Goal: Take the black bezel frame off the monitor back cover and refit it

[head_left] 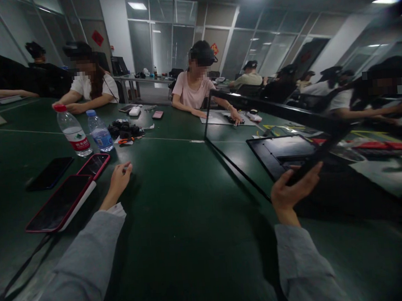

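Note:
My right hand (291, 190) is closed on the lower edge of a large thin black frame (270, 111), which it holds tilted up off the green table (191, 206). Seen through the frame, a flat black panel (284, 154) lies on the table. My left hand (118, 179) rests on the table with its fingers loosely stretched out and nothing in them. Its fingertips lie just right of a red-cased phone (93, 165). Both my sleeves are grey.
A larger red-cased device (58, 204) and a black phone (49, 173) lie to the left. Behind them stand two water bottles (74, 132) (100, 134) and a pile of small black parts (125, 128). Several people sit around the table, one in pink (193, 89) opposite.

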`<state>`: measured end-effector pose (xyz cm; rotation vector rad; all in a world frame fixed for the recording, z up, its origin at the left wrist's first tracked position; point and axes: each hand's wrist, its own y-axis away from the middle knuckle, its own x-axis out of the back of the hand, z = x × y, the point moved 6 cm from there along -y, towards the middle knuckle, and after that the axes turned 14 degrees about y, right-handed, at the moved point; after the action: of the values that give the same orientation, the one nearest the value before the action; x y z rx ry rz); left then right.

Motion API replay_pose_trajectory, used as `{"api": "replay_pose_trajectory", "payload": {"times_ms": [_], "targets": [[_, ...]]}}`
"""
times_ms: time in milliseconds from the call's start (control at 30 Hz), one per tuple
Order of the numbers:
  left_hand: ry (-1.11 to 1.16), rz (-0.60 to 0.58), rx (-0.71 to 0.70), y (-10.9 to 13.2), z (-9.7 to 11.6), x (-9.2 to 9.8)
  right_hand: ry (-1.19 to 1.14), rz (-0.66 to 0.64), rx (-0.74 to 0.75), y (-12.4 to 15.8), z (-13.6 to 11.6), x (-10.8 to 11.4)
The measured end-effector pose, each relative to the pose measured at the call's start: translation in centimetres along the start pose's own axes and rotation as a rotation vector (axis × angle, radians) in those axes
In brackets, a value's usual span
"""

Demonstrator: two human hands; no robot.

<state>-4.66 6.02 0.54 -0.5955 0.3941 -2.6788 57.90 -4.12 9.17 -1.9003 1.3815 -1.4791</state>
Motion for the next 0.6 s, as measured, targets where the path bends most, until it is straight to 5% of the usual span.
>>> {"api": "replay_pose_trajectory", "payload": {"times_ms": [233, 433, 600], "targets": [[0.218, -0.001, -0.058, 0.1, 0.3, -1.0, -0.276, 0.029, 0.089, 0.7, -3.1, -2.0], [0.307, -0.099, -0.008, 0.9, 1.6, -2.7, -0.271, -0.199, 0.047, 0.3, -3.1, -6.5], [0.315, -0.035, 0.087, 1.0, 0.6, -1.8, -0.259, -0.403, 0.026, 1.1, -2.6, -10.6]]}}
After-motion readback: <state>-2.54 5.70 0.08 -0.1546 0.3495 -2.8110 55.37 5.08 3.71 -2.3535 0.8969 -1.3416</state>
